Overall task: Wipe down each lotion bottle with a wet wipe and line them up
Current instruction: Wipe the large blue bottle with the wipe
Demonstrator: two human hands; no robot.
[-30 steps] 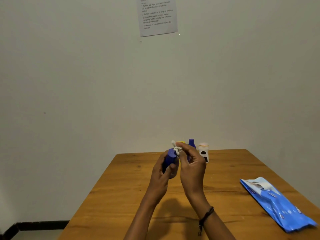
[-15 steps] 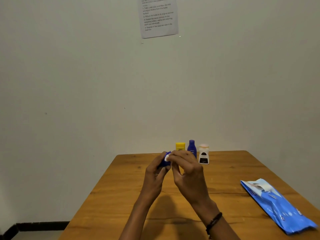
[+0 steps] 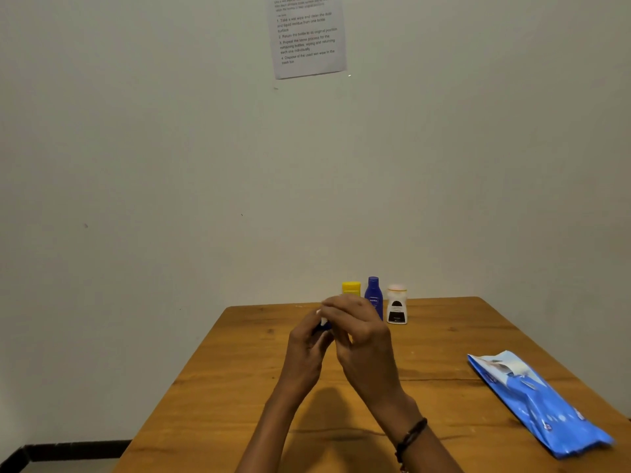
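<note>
My left hand [image 3: 305, 349] grips a small dark blue lotion bottle [image 3: 323, 325] above the middle of the wooden table [image 3: 239, 387]; only a sliver of it shows between my fingers. My right hand [image 3: 363, 339] curls over its top, pressing a white wet wipe [image 3: 319, 313] against it, mostly hidden. Three bottles stand in a row at the table's far edge: a yellow-capped one [image 3: 351, 288], a tall blue one [image 3: 373, 295] and a white one with a dark label [image 3: 396, 305].
A blue wet-wipe pack [image 3: 536, 404] lies flat near the table's right edge. A printed instruction sheet [image 3: 307, 35] hangs on the wall behind. The floor shows at the lower left, beyond the table's left edge.
Both hands have lowered with the bottle. My right hand has closed further over the bottle's top, hiding the wipe and most of the bottle.
</note>
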